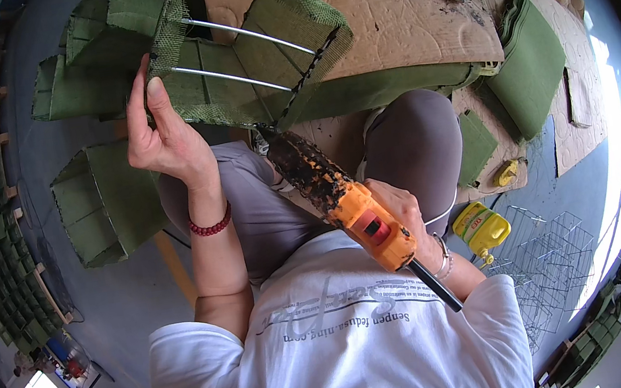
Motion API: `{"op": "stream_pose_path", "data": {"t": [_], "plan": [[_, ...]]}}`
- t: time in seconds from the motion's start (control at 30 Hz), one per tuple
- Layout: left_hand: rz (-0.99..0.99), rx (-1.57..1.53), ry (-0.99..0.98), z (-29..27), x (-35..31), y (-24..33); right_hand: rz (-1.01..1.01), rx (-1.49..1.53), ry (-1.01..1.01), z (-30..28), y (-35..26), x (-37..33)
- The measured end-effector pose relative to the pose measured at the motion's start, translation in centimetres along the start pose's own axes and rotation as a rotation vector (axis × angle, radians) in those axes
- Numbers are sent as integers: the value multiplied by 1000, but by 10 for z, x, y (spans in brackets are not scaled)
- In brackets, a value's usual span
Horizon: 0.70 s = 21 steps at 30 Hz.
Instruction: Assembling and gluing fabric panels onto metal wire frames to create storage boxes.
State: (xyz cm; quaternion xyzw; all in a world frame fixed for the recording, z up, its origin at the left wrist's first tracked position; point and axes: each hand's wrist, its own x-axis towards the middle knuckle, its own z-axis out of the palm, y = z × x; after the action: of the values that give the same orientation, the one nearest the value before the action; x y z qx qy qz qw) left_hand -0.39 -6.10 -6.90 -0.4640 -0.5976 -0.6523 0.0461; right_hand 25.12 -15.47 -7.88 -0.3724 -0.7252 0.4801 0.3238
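Looking down over the knees, I am seeing the left hand (165, 131) gripping the edge of a green mesh-covered wire frame (249, 50), fingers curled behind the fabric and the thumb lying along its front; two bare metal rods (242, 56) are running across the frame just to the right of that thumb; the right hand (402, 216) is wrapped around the handle of an orange heat gun (344, 201), holding it firmly; the gun's blackened nozzle is pointing up and away from that hand, its tip touching the lower corner of the frame, between the two hands; a black cord is trailing from the gun's rear, below the right wrist; a red bead bracelet (211, 226) is sitting on the left wrist; folded green fabric pieces (107, 200) are lying to the left of the left hand, with more above it; a stack of green felt (529, 69) is lying well beyond the right hand, on scorched cardboard (396, 12); a yellow bottle (480, 229) is standing just right of the right forearm, with empty wire frames (552, 254) past it.
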Motion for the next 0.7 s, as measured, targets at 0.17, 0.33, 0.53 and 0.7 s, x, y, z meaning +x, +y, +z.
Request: {"op": "stream_pose_path", "data": {"t": [0.17,0.33,0.53,0.7], "plan": [[-20,-22,-2,0,0,-3,3,8,-13,1,0,0],[-1,-45,6,1,-1,-2,50,-22,41,-5,-1,-8],[3,-1,-23,0,0,1,88,-125,17,-10,0,-17],[-17,2,-10,0,1,0,36,-70,90,-8,1,-14]]}}
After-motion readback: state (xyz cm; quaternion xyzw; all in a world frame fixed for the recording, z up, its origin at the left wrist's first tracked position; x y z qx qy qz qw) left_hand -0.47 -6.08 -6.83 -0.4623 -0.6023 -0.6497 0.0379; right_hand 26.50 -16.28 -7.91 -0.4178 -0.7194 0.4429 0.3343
